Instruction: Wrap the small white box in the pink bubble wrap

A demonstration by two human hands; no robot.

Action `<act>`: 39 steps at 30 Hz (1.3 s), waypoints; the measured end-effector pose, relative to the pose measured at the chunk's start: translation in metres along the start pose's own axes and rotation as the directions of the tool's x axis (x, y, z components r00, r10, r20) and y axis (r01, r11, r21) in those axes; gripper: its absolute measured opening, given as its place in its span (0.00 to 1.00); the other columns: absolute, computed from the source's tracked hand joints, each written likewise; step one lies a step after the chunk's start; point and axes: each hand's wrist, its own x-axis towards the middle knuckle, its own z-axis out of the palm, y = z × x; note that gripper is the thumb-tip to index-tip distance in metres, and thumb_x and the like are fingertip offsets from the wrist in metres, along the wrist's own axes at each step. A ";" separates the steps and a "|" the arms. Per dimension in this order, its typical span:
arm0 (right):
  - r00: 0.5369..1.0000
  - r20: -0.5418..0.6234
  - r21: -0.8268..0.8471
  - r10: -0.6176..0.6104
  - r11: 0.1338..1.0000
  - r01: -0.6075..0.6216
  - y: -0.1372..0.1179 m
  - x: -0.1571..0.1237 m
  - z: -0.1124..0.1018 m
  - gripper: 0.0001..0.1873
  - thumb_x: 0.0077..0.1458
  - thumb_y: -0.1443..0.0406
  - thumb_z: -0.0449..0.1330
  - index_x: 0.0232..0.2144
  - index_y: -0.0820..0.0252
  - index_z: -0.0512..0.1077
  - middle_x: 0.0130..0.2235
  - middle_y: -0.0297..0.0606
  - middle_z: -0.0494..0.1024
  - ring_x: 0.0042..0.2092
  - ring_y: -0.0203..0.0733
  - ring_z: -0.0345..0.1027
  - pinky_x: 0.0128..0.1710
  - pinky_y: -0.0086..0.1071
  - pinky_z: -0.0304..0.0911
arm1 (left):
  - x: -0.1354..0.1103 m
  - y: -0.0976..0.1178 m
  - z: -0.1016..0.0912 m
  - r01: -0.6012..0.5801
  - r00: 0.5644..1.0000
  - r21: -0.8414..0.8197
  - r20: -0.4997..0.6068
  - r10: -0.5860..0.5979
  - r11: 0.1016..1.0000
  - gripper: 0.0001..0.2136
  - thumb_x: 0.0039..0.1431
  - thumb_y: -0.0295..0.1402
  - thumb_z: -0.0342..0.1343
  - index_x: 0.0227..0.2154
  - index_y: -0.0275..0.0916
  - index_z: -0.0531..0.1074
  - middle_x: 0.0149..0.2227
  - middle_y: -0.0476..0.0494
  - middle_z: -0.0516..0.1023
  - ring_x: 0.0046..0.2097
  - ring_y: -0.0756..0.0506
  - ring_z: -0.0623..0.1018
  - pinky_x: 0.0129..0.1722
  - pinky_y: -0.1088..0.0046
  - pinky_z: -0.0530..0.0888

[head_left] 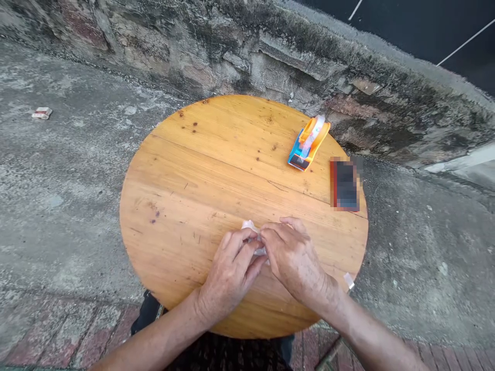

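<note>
My left hand point(231, 270) and my right hand point(292, 256) meet near the front of a round wooden table point(185, 196). Both have their fingers pressed together on a small whitish, partly clear object point(250, 226) lying on the tabletop. Most of that object is hidden under my fingers, so I cannot name it. An orange and blue tape dispenser point(308, 142) lies at the far right of the table, well away from both hands.
A blurred dark phone-like item point(344, 184) lies at the table's right edge. A small strip of tape point(348, 280) sticks at the front right rim. A rough stone wall point(270, 56) runs behind. A small packet point(42, 113) lies on the concrete ground, far left.
</note>
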 end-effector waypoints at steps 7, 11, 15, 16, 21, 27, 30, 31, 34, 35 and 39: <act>0.996 -0.084 0.070 0.022 0.997 -0.017 -0.001 -0.008 -0.003 0.13 0.56 0.77 0.51 0.39 0.61 0.72 0.42 0.42 0.79 0.44 0.44 0.71 0.55 0.44 0.54 | 0.000 0.000 0.001 0.003 1.000 -0.009 -0.008 -0.003 1.000 0.09 0.60 0.26 0.56 0.44 0.39 0.68 0.45 0.40 0.71 0.47 0.44 0.72 0.46 0.64 0.73; 0.983 -0.172 0.164 0.063 0.986 -0.034 0.001 -0.014 -0.012 0.13 0.58 0.76 0.52 0.40 0.60 0.72 0.44 0.40 0.80 0.46 0.43 0.72 0.56 0.43 0.54 | -0.001 0.000 0.001 0.018 1.000 -0.014 0.004 -0.018 1.000 0.10 0.60 0.26 0.56 0.44 0.39 0.68 0.45 0.40 0.71 0.47 0.44 0.71 0.46 0.64 0.73; 0.956 -0.255 0.259 0.143 0.963 -0.075 0.004 -0.026 -0.014 0.13 0.59 0.74 0.52 0.42 0.57 0.73 0.44 0.38 0.80 0.46 0.42 0.73 0.54 0.43 0.57 | -0.002 0.001 0.001 -0.005 1.000 0.010 -0.012 0.005 1.000 0.10 0.59 0.26 0.57 0.43 0.38 0.68 0.45 0.40 0.70 0.47 0.44 0.71 0.46 0.64 0.73; 0.947 -0.275 0.282 0.165 0.956 -0.084 0.004 -0.031 -0.011 0.13 0.60 0.74 0.53 0.42 0.56 0.73 0.44 0.38 0.80 0.46 0.41 0.73 0.54 0.43 0.58 | -0.001 0.001 0.000 -0.010 1.000 0.022 -0.014 0.010 1.000 0.09 0.59 0.26 0.57 0.43 0.38 0.68 0.45 0.40 0.70 0.47 0.44 0.71 0.46 0.64 0.73; 0.885 -0.355 0.416 0.302 0.898 -0.139 -0.007 -0.058 0.010 0.12 0.60 0.73 0.54 0.42 0.57 0.73 0.44 0.39 0.79 0.46 0.41 0.71 0.51 0.42 0.61 | -0.002 0.001 -0.003 -0.047 0.999 0.081 -0.015 0.048 0.996 0.09 0.59 0.26 0.57 0.42 0.39 0.68 0.46 0.40 0.70 0.47 0.43 0.71 0.46 0.63 0.73; 0.831 -0.411 0.388 0.374 0.897 -0.212 -0.016 -0.067 0.029 0.12 0.60 0.71 0.54 0.44 0.57 0.73 0.49 0.42 0.75 0.50 0.44 0.68 0.50 0.43 0.63 | -0.003 -0.002 -0.007 -0.051 0.999 0.069 -0.010 0.052 0.996 0.12 0.58 0.24 0.55 0.45 0.40 0.67 0.47 0.39 0.69 0.50 0.42 0.71 0.49 0.60 0.72; 0.827 -0.438 0.350 0.353 0.914 -0.205 -0.016 -0.061 0.036 0.14 0.60 0.71 0.54 0.46 0.56 0.71 0.51 0.43 0.73 0.52 0.45 0.67 0.51 0.43 0.62 | -0.002 -0.003 -0.009 -0.052 0.998 0.078 -0.020 0.054 0.996 0.12 0.58 0.25 0.55 0.45 0.39 0.66 0.47 0.40 0.70 0.50 0.41 0.71 0.50 0.61 0.71; 0.824 -0.440 0.351 0.356 0.913 -0.207 -0.016 -0.059 0.038 0.14 0.59 0.71 0.54 0.47 0.56 0.71 0.52 0.43 0.72 0.52 0.45 0.66 0.51 0.43 0.62 | -0.002 -0.003 -0.009 -0.053 0.998 0.081 -0.019 0.055 0.995 0.12 0.58 0.25 0.55 0.45 0.39 0.66 0.47 0.40 0.70 0.50 0.42 0.71 0.50 0.61 0.71; 0.812 -0.440 0.375 0.383 0.900 -0.221 -0.020 -0.054 0.045 0.15 0.59 0.70 0.53 0.48 0.56 0.71 0.54 0.44 0.70 0.53 0.45 0.66 0.52 0.44 0.61 | -0.003 -0.003 -0.012 -0.050 0.999 0.079 -0.018 0.052 0.996 0.13 0.57 0.26 0.55 0.45 0.40 0.66 0.47 0.40 0.70 0.50 0.42 0.71 0.50 0.61 0.71; 0.806 -0.443 0.383 0.392 0.896 -0.225 -0.022 -0.053 0.048 0.15 0.59 0.70 0.53 0.48 0.56 0.71 0.54 0.44 0.69 0.53 0.45 0.65 0.52 0.44 0.61 | -0.004 -0.003 -0.013 -0.047 0.999 0.073 -0.017 0.049 0.996 0.13 0.57 0.26 0.55 0.45 0.40 0.66 0.47 0.41 0.70 0.51 0.42 0.71 0.51 0.61 0.71; 0.778 -0.451 0.417 0.437 0.874 -0.250 -0.029 -0.060 0.058 0.16 0.60 0.68 0.54 0.50 0.55 0.68 0.55 0.44 0.69 0.56 0.46 0.63 0.55 0.46 0.60 | -0.008 -0.003 -0.017 -0.007 1.000 0.029 -0.008 0.007 1.000 0.16 0.56 0.26 0.56 0.48 0.41 0.66 0.48 0.41 0.69 0.51 0.42 0.71 0.52 0.60 0.70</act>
